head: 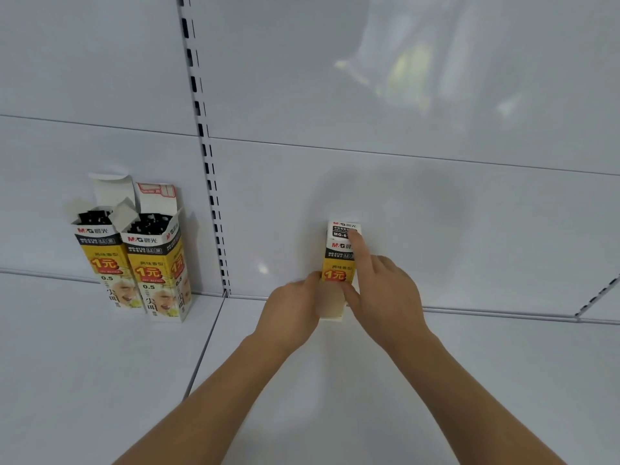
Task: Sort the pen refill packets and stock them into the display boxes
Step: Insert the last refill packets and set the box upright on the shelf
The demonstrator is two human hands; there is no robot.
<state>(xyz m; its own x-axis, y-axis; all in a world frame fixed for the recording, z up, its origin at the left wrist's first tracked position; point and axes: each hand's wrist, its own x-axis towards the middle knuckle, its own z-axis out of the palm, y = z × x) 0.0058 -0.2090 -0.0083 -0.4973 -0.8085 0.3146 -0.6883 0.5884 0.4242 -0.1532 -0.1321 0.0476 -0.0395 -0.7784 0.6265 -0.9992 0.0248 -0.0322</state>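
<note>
White metal shelf point(369, 380), slotted upright point(214, 203) on back panel. Two opened display boxes point(134, 260) standing upright at left, touching, black refills inside. Third box point(340, 260), closed, upright near centre against the back panel, well apart.

A closed yellow-and-white display box point(339, 260) stands upright on the white shelf, against the back panel, its top flap shut. Well apart to its left, two matching display boxes stand upright side by side, touching: the left open box point(100, 260) and the right open box point(157, 273), flaps raised, dark refill ends visible inside.
</note>
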